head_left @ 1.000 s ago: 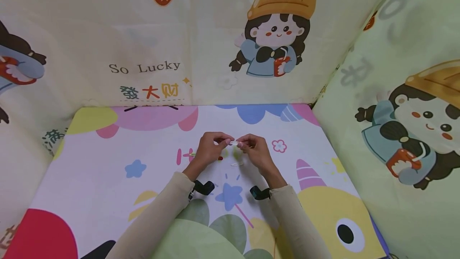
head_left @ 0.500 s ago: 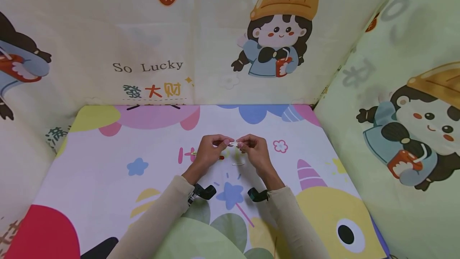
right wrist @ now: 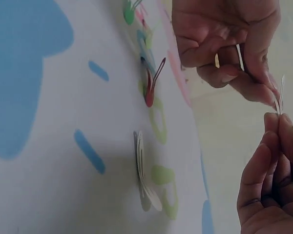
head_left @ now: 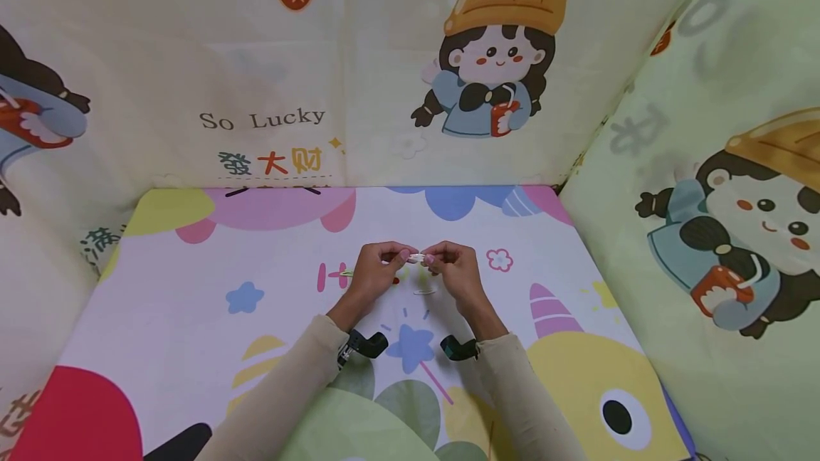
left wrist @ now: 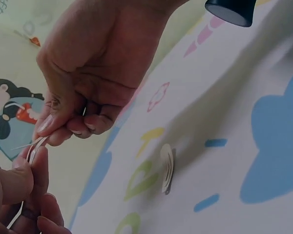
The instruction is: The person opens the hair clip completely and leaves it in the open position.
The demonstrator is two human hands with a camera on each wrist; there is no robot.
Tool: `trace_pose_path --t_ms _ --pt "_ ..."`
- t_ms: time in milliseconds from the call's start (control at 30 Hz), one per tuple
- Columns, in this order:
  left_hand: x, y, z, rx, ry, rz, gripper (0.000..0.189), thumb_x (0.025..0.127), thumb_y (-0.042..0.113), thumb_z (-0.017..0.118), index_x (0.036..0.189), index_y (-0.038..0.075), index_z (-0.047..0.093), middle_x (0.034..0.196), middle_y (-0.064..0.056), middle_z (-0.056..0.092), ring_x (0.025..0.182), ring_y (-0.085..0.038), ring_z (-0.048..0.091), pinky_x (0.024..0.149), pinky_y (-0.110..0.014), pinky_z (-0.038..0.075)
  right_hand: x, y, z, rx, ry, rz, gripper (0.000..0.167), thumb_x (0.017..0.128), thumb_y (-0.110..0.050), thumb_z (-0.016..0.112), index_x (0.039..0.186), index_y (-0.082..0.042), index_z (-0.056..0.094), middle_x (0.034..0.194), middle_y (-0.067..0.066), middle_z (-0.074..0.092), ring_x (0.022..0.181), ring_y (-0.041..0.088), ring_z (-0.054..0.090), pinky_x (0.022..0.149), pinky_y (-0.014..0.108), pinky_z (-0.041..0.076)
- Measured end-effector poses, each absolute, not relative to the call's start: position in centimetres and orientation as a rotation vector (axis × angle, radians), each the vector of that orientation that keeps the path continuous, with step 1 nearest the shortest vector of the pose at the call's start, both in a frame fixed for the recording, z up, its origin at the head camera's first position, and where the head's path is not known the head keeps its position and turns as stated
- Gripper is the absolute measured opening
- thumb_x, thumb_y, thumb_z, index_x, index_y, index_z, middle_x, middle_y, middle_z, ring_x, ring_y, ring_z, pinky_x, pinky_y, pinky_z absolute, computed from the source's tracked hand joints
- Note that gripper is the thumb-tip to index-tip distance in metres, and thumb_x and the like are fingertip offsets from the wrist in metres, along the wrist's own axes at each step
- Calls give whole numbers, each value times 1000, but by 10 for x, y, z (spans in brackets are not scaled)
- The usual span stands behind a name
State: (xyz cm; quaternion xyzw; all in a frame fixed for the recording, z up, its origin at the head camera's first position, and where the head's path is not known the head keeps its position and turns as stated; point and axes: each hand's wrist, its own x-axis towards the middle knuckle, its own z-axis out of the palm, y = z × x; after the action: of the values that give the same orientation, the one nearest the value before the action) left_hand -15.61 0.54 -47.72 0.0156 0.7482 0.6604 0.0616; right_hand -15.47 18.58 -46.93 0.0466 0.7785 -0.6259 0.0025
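Between both hands is a white snap hair clip (right wrist: 282,95), raised over the table, its thin parts spread apart at one end. My left hand (head_left: 374,270) pinches one end between thumb and fingers. The other end is pinched by my right hand (head_left: 456,267), fingertips close to those of the left. Fingers cover much of the clip. Below the hands, a second white hair clip (left wrist: 167,168) lies on the table. A red hair clip (right wrist: 149,90) with its parts spread lies farther left, partly hidden by the left hand in the head view.
Beyond the red clip lie a green hair clip (right wrist: 130,15) and other small coloured pieces, blurred in the right wrist view. The table (head_left: 173,290) has a printed cartoon cover. A printed cloth wall (head_left: 378,91) rises at the back, with others at both sides.
Both hands stay together in nearly the same place, shifting only slightly. The white clip between the fingertips changes its angle a little. The clips on the table have not moved.
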Motion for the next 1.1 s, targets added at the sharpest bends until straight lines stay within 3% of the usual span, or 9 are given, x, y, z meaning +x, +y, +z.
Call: trace_pose_path --t_ms 133,267,400,533,667,867,967,1100 --pt "-156 3 -476 51 2270 1998 17 101 22 72 110 13 83 102 -7 79 92 -20 63 69 -25 53 -154 184 -465 79 2419 -1980 6 97 -5 75 98 1 79 81 4 73 76 25 63 74 37 58" --pt "-157 1 -473 94 2315 1979 16 100 21 73 110 15 83 102 -5 79 95 -19 64 74 -24 53 -154 185 -463 22 2385 -2016 9 98 -5 74 100 3 77 81 4 73 76 23 63 72 31 56" --pt "-159 -1 -472 233 2488 1893 13 98 17 77 109 16 84 103 -2 80 95 -20 65 80 -30 54 -154 186 -464 5 2357 -2033 12 99 -6 73 103 4 76 82 4 72 78 23 65 72 29 55" --pt "-159 -1 -471 383 2754 1710 16 91 15 85 107 17 84 103 -1 80 96 -24 65 84 -36 53 -154 189 -466 7 2341 -2037 10 100 -6 72 104 2 76 83 4 73 83 32 66 73 28 56" --pt "-159 -1 -470 483 2942 1541 19 87 17 89 106 16 83 98 -2 77 96 -27 63 80 -35 51 -154 191 -469 3 2336 -2024 11 100 -8 72 106 1 76 85 5 74 87 35 67 74 28 57" --pt "-159 0 -470 522 3044 1382 20 87 21 89 106 16 84 95 -1 77 90 -19 58 76 -31 51 -154 194 -470 -35 2375 -1957 12 100 -11 73 108 -3 77 91 11 76 96 50 66 77 28 58" --pt "-161 0 -470 521 3048 1327 20 87 22 89 105 16 85 93 -1 76 91 -18 57 77 -32 52 -155 196 -471 -88 2434 -1891 12 99 -10 75 110 -6 78 95 14 76 93 45 67 78 29 59" --pt "-163 2 -472 528 3041 1245 19 89 23 88 106 17 84 93 0 76 94 -19 57 79 -34 53 -157 199 -475 -143 2546 -1773 14 95 -5 79 109 -9 80 95 13 75 88 28 69 78 26 59"
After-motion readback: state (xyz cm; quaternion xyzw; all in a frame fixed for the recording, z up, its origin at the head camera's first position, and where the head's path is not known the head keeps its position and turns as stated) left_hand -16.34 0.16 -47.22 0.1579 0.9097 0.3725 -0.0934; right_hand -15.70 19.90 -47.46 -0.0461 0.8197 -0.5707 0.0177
